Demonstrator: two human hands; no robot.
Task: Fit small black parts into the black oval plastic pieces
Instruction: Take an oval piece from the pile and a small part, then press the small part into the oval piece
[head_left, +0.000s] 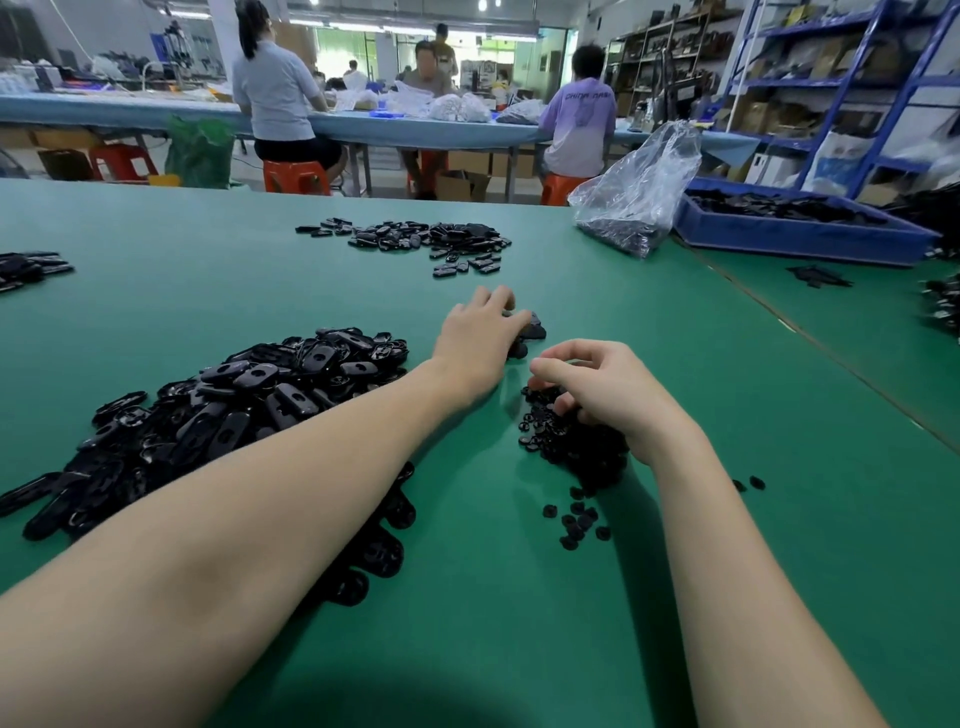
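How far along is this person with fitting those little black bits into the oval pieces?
Probably done: the spread of oval pieces farther back, though I can't see whether they are fitted. In hand: the left hand grips dark pieces on the green table, while the right hand picks in the heap of small parts. Left: the big pile of ovals near the left forearm, so plenty remains.

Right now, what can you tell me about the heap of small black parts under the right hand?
The heap of small black parts lies on the green table: many tiny, roundish, matte dark pieces, loosely mounded. The right hand rests on its top, fingers curled into it. A few strays lie scattered nearer the camera. Finer detail is too small to tell.
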